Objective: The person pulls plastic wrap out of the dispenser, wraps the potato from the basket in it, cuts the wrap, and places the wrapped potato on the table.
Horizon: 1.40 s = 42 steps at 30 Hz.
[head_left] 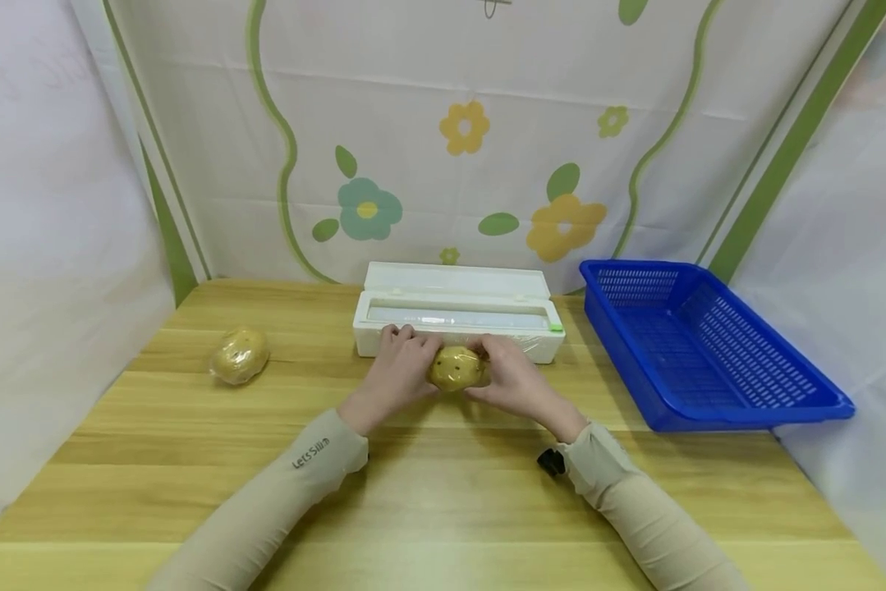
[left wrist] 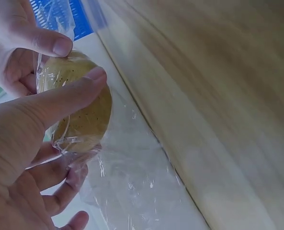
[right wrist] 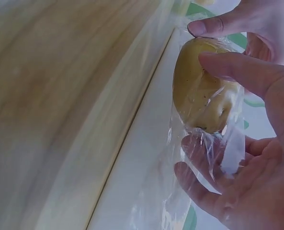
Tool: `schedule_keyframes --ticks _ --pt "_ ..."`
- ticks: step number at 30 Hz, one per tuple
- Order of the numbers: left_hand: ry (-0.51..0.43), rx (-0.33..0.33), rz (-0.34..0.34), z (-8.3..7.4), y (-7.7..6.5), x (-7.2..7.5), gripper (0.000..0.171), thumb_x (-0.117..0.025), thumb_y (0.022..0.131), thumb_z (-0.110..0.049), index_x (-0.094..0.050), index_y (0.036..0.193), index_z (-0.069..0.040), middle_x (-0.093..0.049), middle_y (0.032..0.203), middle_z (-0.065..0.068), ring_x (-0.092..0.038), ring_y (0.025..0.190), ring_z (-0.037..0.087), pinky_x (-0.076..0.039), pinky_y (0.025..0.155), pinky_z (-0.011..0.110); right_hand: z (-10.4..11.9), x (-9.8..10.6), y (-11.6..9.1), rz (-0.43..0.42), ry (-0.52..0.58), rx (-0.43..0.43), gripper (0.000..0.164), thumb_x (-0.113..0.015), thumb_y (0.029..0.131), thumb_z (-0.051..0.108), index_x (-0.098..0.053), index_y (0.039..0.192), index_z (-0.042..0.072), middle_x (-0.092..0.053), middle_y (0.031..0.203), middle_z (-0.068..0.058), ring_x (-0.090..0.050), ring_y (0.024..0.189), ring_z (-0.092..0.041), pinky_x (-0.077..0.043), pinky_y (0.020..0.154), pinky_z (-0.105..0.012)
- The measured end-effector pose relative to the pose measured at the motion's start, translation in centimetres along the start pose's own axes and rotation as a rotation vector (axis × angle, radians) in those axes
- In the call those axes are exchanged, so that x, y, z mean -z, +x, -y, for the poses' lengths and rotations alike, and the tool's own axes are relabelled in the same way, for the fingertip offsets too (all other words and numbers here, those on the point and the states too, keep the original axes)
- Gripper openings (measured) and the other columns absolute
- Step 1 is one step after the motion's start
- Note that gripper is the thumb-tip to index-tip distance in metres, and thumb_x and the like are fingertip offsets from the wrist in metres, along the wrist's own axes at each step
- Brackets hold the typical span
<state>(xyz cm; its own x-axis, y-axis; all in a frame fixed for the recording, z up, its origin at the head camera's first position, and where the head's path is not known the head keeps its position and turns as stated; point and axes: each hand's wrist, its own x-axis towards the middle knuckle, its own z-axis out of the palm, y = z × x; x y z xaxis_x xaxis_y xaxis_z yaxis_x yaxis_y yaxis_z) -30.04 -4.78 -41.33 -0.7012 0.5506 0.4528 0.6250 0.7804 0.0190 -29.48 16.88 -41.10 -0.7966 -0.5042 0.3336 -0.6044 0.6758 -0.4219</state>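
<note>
Sleeves [head_left: 265, 509] [head_left: 653, 517] cross a wooden table [head_left: 450, 517] before flowered cloth [head_left: 413, 90], both hands [head_left: 401, 367] [head_left: 514, 379] pinching a potato [head_left: 455, 368].

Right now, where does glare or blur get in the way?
Head: bright, glints on the left wrapped potato, highlight on the film roll; left wrist: dimmer, glints on the loose film, table grain smeared; right wrist: also dim, glints around the held potato.

A potato [head_left: 455, 371] was between the left hand [head_left: 401, 369] and the right hand [head_left: 512, 379], just in front of a box [head_left: 369, 338] with a roll [head_left: 457, 318] inside. On the table [head_left: 443, 509], another potato [head_left: 240, 356] lay left of the box, a basket [head_left: 679, 357] right; a backdrop [head_left: 428, 82] hung behind.
</note>
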Motion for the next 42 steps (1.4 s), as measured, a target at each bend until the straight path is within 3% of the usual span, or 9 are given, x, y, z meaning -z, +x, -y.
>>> schedule_keyframes --ticks 5,10,17,25,33,42 --pt "0.004 -0.031 0.01 0.4 0.2 0.2 0.067 -0.094 0.059 -0.043 -0.066 0.109 -0.01 -0.061 0.108 0.01 -0.054 0.098 0.031 -0.033 0.092 0.054 0.1 0.0 0.0 -0.023 -0.009 0.004 0.062 -0.091 0.068 0.012 -0.059 0.12 0.001 -0.057 0.114 -0.009 -0.057 0.101 -0.024 -0.05 0.086 -0.039" --pt "-0.011 -0.05 0.035 1.0 0.3 0.2 0.066 -0.092 0.061 -0.047 -0.068 0.111 -0.012 -0.066 0.106 0.008 -0.056 0.098 0.028 -0.031 0.094 0.053 0.1 -0.1 0.0 -0.079 -0.061 0.02 0.064 -0.092 0.066 0.013 -0.063 0.122 0.002 -0.048 0.116 -0.014 -0.051 0.103 -0.027 -0.048 0.087 -0.044" --pt "-0.044 -0.055 0.067 1.4 0.6 0.5 0.067 -0.09 0.066 -0.048 -0.063 0.115 -0.009 -0.07 0.103 0.005 -0.058 0.095 0.025 -0.03 0.097 0.051 -0.3 -0.3 0.2 -0.104 -0.097 0.042 0.074 -0.095 0.062 0.01 -0.058 0.125 -0.001 -0.056 0.108 -0.009 -0.054 0.097 -0.025 -0.048 0.084 -0.042" --pt "-0.022 -0.102 0.063 1.6 0.8 0.6 0.063 -0.086 0.07 -0.047 -0.065 0.115 -0.008 -0.072 0.106 0.006 -0.06 0.093 0.024 -0.029 0.097 0.053 -0.7 -0.5 0.4 -0.178 -0.076 0.067 0.056 -0.094 0.063 0.008 -0.062 0.107 -0.004 -0.063 0.101 -0.012 -0.059 0.093 -0.026 -0.05 0.082 -0.038" --pt "0.024 -0.144 0.051 1.7 0.8 0.3 0.06 -0.083 0.073 -0.048 -0.066 0.114 -0.007 -0.072 0.106 0.007 -0.059 0.092 0.025 -0.031 0.093 0.053 -0.5 -0.2 0.6 -0.128 -0.068 0.03 0.054 -0.093 0.066 0.013 -0.064 0.109 -0.004 -0.065 0.1 -0.011 -0.06 0.09 -0.024 -0.051 0.08 -0.036" --pt "0.059 -0.15 0.098 1.8 0.7 0.1 0.066 -0.079 0.075 -0.051 -0.064 0.119 -0.004 -0.07 0.107 0.01 -0.056 0.088 0.025 -0.034 0.086 0.047 -0.5 0.0 1.4 -0.029 -0.074 -0.011 0.05 -0.092 0.067 0.016 -0.068 0.107 -0.002 -0.067 0.096 -0.009 -0.062 0.085 -0.021 -0.052 0.077 -0.034"
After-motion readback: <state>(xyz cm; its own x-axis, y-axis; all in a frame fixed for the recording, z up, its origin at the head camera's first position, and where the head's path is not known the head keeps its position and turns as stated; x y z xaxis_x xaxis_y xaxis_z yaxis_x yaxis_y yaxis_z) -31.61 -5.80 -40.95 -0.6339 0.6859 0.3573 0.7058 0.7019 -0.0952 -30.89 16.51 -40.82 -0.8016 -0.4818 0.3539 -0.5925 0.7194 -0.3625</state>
